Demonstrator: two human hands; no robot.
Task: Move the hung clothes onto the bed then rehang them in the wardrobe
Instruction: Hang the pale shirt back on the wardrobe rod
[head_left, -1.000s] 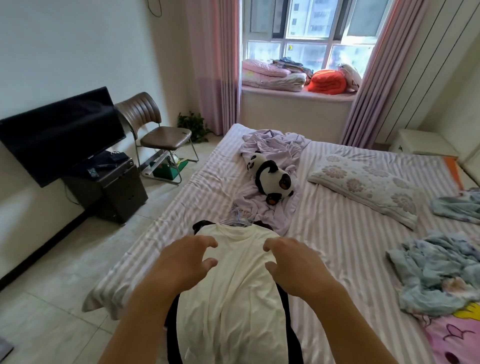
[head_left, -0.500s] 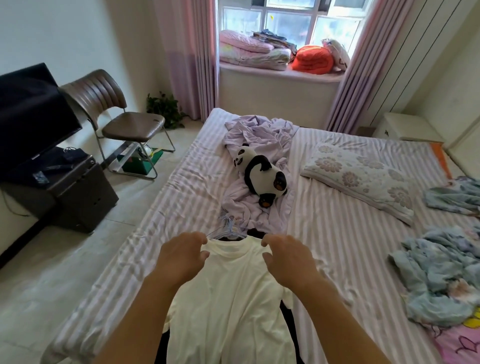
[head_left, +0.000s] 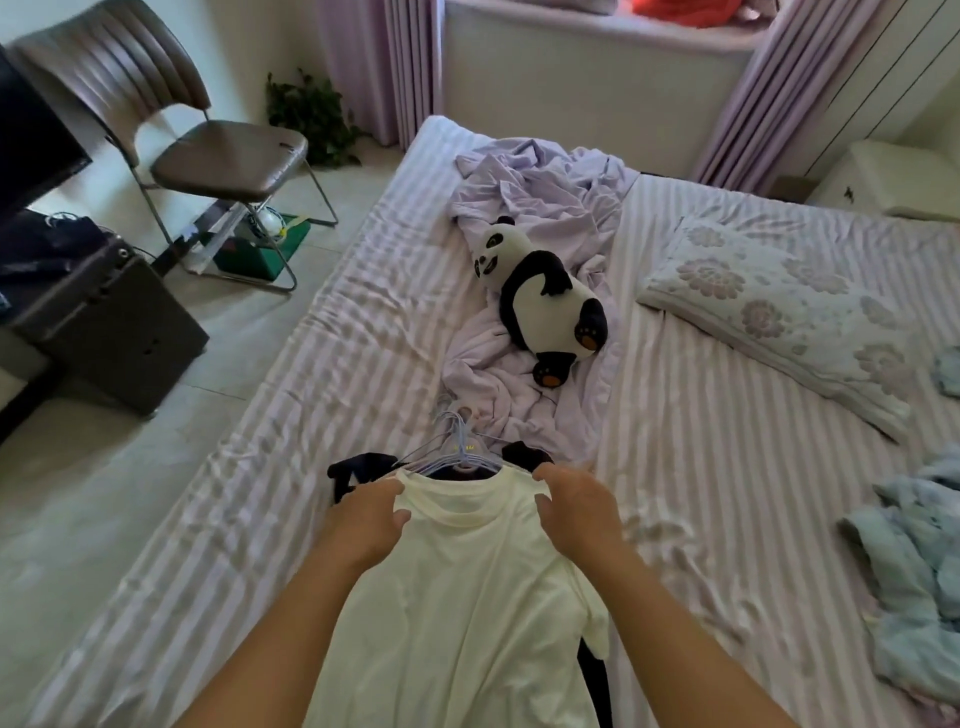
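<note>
While left hand (head_left: 366, 519) and right hand (head_left: 576, 512) each pinch a shoulder of the cream t-shirt (head_left: 457, 597), it lies on the striped bed (head_left: 701, 493) over dark clothes (head_left: 358, 465), hangers (head_left: 457, 449) at collar. Panda plush (head_left: 545, 306), pillow (head_left: 779, 306) beyond; chair (head_left: 208, 150) on floor left.

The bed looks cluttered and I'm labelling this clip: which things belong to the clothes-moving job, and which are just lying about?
Part of the job:
- cream T-shirt, gripped at its shoulders by left hand and right hand
- hangers
- dark garments underneath
- bed

Just lying about:
- panda toy
- lilac sheet
- floral pillow
- blue clothes
- chair
</note>
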